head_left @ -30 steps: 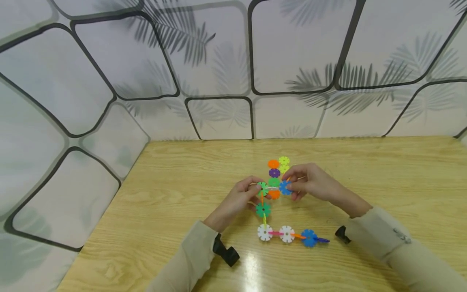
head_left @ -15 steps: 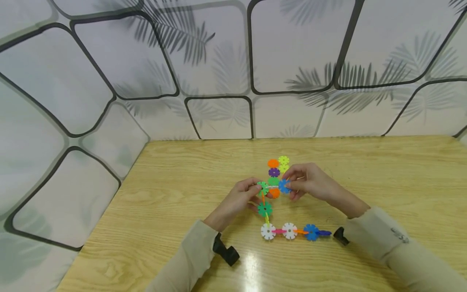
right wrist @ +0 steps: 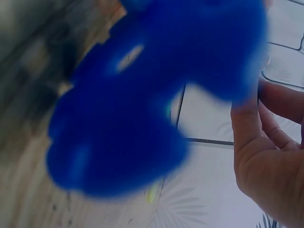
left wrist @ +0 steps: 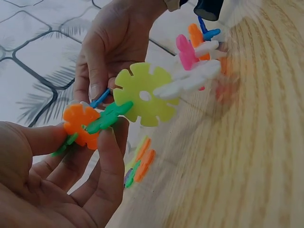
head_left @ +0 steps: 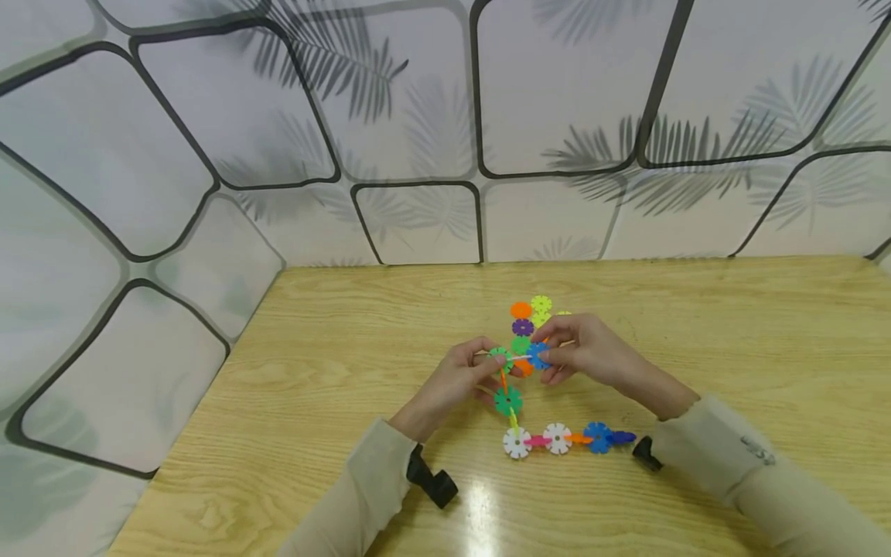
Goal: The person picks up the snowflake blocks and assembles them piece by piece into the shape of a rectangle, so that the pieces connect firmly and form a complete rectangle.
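A chain of notched plastic discs is between my hands, slotted edge to edge. My left hand (head_left: 455,379) pinches the green disc (head_left: 500,358) at its upper left corner. With thumb and fingers, my right hand (head_left: 592,352) pinches a blue disc (head_left: 537,356); a white disc, seen edge-on, lies between it and the green one. Downward run an orange disc (left wrist: 80,124), a second green disc (head_left: 508,401) and a yellow disc (left wrist: 145,95). From the white disc (head_left: 517,443) the chain turns right, ending in a dark blue disc (head_left: 622,438), large and blurred in the right wrist view.
Behind the hands, loose discs lie on the wooden table (head_left: 369,325): an orange disc (head_left: 520,310), a yellow disc (head_left: 541,303), a purple disc (head_left: 523,328) and others partly hidden. Black wrist-worn devices, one a black camera mount (head_left: 437,487), hang at both cuffs. A patterned wall stands behind.
The lower part of the chain has swung a little to the right. My right hand and the blue disc have shifted slightly left, while the left hand keeps its hold on the green disc.
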A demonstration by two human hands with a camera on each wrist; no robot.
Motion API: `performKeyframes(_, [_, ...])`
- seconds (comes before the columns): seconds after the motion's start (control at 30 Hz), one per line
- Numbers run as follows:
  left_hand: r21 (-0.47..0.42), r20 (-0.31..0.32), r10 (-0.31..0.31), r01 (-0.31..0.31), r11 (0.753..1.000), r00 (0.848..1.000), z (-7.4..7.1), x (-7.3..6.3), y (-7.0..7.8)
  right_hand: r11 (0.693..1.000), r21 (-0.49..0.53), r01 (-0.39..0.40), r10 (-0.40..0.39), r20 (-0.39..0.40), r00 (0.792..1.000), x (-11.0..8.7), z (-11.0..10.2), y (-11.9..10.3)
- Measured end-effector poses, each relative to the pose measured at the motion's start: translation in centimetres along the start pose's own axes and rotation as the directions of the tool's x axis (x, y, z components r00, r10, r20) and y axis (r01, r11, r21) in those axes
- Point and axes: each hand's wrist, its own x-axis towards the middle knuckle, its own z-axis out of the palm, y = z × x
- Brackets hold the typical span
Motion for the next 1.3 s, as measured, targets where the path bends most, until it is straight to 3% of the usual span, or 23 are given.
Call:
performKeyframes(0.37, [-0.061,0.051,-0.003,0.006,0.998,0.999,-0.2,0.1,-0.3,0.999,0.053,-0.001,0.0,0.017,1.0,0.0,0.3,-0.7])
performKeyframes(0.63, [-0.039,0.059,0.006,-0.003,0.999,0.998,-0.6,-0.1,0.1,0.999,0.018,0.027,-0.028,0.048,0.998,0.4,-0.3,-0.9])
performKeyframes(0.97, [-0.017,-0.008,0.015,-0.015,1.0,1.0,-1.5,-0.2,0.3,0.997,-0.073,-0.021,0.021,0.005,1.0,1.1,-1.6,-0.5])
performKeyframes(1.3, [-0.05,-0.028,0.033,-0.035,0.998,0.999,-1.5,0.0,0.2,0.99,-0.14,-0.004,0.011,0.049,0.999,1.8,-1.5,0.8])
